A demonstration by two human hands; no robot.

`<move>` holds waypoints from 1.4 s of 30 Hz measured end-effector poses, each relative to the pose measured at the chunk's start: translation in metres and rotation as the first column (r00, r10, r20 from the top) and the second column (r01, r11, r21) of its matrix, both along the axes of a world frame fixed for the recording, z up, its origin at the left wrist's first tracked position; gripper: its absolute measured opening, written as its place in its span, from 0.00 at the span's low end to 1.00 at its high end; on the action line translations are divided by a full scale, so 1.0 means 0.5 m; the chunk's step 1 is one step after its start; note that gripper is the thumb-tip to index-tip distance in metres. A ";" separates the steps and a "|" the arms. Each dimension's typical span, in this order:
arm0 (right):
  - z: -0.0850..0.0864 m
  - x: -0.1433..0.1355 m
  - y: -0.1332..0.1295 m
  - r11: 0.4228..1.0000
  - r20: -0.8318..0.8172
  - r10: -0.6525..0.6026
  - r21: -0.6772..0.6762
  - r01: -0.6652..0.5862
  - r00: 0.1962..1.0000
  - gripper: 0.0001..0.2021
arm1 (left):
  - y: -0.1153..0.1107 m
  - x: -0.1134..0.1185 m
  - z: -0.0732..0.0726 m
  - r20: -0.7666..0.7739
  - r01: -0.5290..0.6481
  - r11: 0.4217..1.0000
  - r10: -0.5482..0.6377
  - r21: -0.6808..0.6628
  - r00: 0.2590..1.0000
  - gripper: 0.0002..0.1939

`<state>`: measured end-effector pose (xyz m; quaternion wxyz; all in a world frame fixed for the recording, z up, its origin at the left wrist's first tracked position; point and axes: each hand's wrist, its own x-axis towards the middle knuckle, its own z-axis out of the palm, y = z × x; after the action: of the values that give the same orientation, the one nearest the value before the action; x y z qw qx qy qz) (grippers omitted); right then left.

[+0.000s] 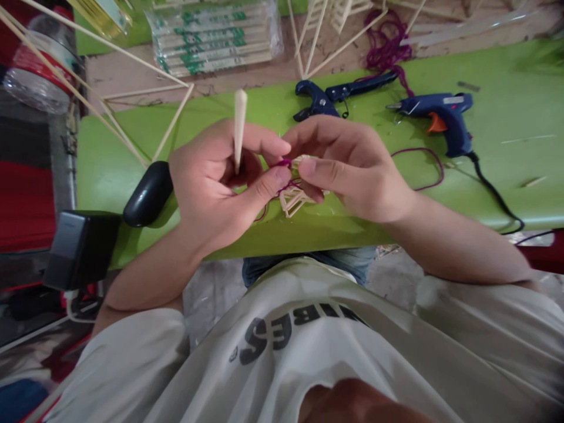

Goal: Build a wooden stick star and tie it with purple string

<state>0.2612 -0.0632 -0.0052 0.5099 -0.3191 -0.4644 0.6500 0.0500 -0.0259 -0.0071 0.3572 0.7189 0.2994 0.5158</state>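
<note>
My left hand [224,182] pinches purple yarn [285,163] between thumb and index finger. A wooden stick [239,126] stands up out of the same hand, its lower end hidden among the curled fingers. Close beside it, my right hand [352,167] grips a small wooden stick frame [294,201] with thumb and fingertips. The frame's lower part hangs below the fingers, with strands of yarn around it. The fingertips of both hands nearly meet, and they hide part of the frame and yarn.
A blue glue gun [456,117] with a black cord lies right, near a blue cutter [319,100] and a purple yarn bundle [388,44]. Packaged chopsticks [215,38] lie behind. Left are a stick structure [174,117], a black oval case [148,194] and a black box [81,249].
</note>
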 end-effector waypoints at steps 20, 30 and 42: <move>0.004 0.003 -0.007 0.990 0.187 -0.077 0.127 0.054 0.979 0.13 | 0.050 0.015 -0.044 0.244 0.009 0.979 -0.060 0.204 0.968 0.21; 0.018 0.001 -0.004 0.983 0.311 -0.037 0.181 -0.021 0.950 0.11 | 0.043 0.010 -0.027 0.270 0.119 0.992 -0.102 -0.046 0.957 0.29; -0.023 -0.010 -0.025 0.761 0.506 -0.522 0.640 0.107 0.687 0.17 | 0.023 0.024 -0.052 0.284 0.140 0.990 -0.138 0.012 0.949 0.22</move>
<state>0.2564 -0.0758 -0.0165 0.4916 -0.4400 -0.7174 0.2237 0.0621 -0.0143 -0.0333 0.4350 0.6551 0.1957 0.5860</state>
